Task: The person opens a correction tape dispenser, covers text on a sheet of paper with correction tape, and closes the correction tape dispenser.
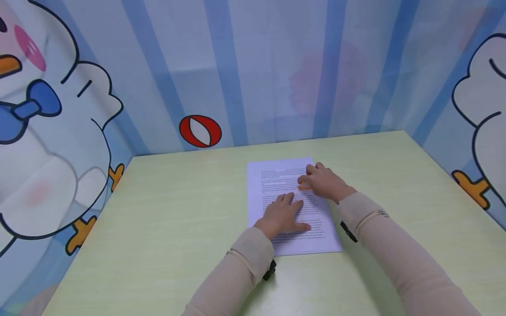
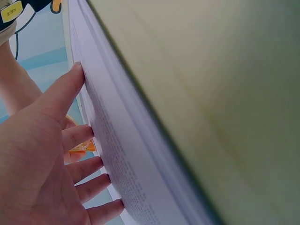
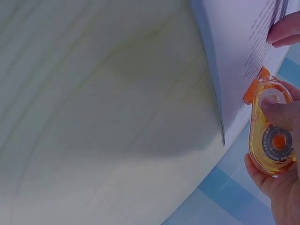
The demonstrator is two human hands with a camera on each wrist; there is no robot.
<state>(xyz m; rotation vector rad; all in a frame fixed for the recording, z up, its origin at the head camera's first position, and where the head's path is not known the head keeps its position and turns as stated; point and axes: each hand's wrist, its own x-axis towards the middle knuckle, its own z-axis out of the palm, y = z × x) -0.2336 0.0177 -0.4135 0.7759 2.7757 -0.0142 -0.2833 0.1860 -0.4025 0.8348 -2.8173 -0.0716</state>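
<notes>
A stack of printed paper lies on the table, its layered edge showing in the left wrist view. My left hand rests on the lower half of the top sheet with fingers spread and fingertips touching the print. Further up the sheet, my right hand grips an orange, see-through correction tape dispenser between thumb and fingers. The dispenser's orange tip meets the page over the lines of text. Its body is mostly hidden by the hand in the head view.
The pale green table spreads out around the paper. Behind it stands a blue-striped backdrop with cartoon figures on both sides. Both forearms in beige sleeves reach in from the front, a dark strap at the left wrist.
</notes>
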